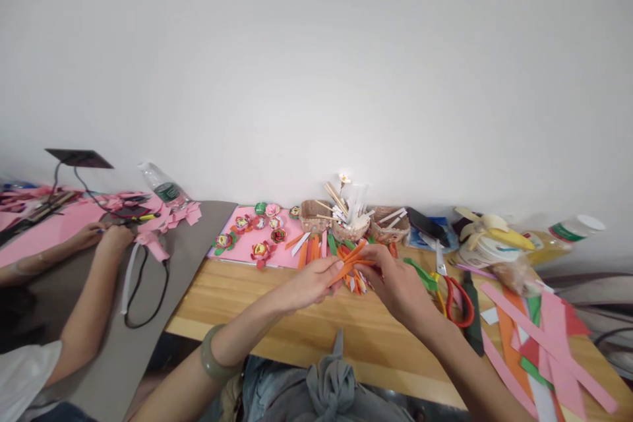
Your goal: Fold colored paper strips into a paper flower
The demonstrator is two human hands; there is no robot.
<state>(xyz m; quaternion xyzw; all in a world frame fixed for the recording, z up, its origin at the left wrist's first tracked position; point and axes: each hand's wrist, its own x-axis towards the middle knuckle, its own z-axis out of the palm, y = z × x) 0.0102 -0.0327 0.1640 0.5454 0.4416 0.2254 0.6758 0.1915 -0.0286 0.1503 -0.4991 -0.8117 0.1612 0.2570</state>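
Between my two hands are orange paper strips [350, 262], fanned out above the table's front part. My left hand [316, 282], with a green bangle on its wrist, pinches their lower left end. Fingers of my right hand [398, 280] close on the right end of the strips. Just below and behind lies a pile of cut paper pieces [357, 285] in orange, white and red, partly hidden by my hands. Rolled paper flowers [262, 250] in red, green and pink rest on a pink sheet [252, 235] to the left.
Small woven baskets [316, 217] with sticks stand along the wall. Scissors [457, 300] with red handles, a dark green tube [473, 316] and loose paper strips [554, 343] lie right. A co-worker's hands [106, 237] work at the grey table [192, 270], near a pink glue gun [152, 242].
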